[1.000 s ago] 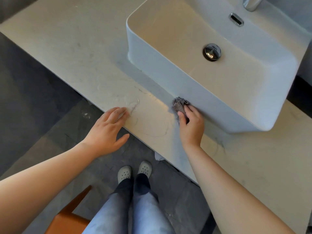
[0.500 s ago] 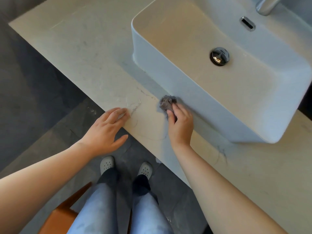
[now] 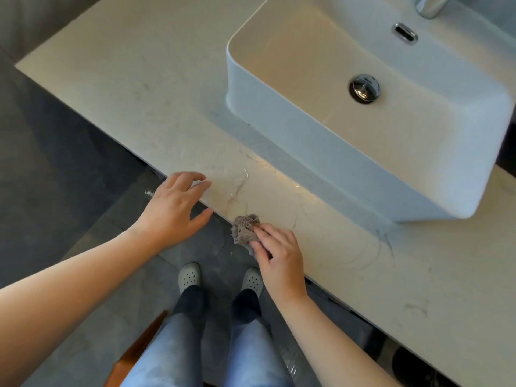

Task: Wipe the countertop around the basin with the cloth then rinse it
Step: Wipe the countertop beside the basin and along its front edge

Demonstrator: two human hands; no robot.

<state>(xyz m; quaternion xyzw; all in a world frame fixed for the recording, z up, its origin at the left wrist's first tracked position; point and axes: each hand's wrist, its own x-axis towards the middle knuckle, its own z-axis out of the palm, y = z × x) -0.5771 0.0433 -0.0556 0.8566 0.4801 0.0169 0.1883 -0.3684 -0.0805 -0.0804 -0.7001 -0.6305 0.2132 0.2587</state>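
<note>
A crumpled grey cloth (image 3: 243,229) lies at the front edge of the pale marble countertop (image 3: 134,88), partly hanging over it. My right hand (image 3: 277,254) presses on the cloth, fingers closed over its right side. My left hand (image 3: 174,208) rests with spread fingertips on the counter's front edge, to the left of the cloth, holding nothing. The white rectangular basin (image 3: 329,160) stands on the counter behind and to the right, with a chrome drain plug (image 3: 365,88) in its bowl.
The chrome tap (image 3: 428,5) juts in at the top right, above an overflow slot (image 3: 405,33). Below the counter edge is dark tiled floor (image 3: 55,169), my feet in pale clogs (image 3: 190,276), and an orange wooden seat corner (image 3: 131,358).
My right hand has dragged the cloth away from the basin's base, leftward and then back to the counter's front edge. My left hand has stayed at the edge.
</note>
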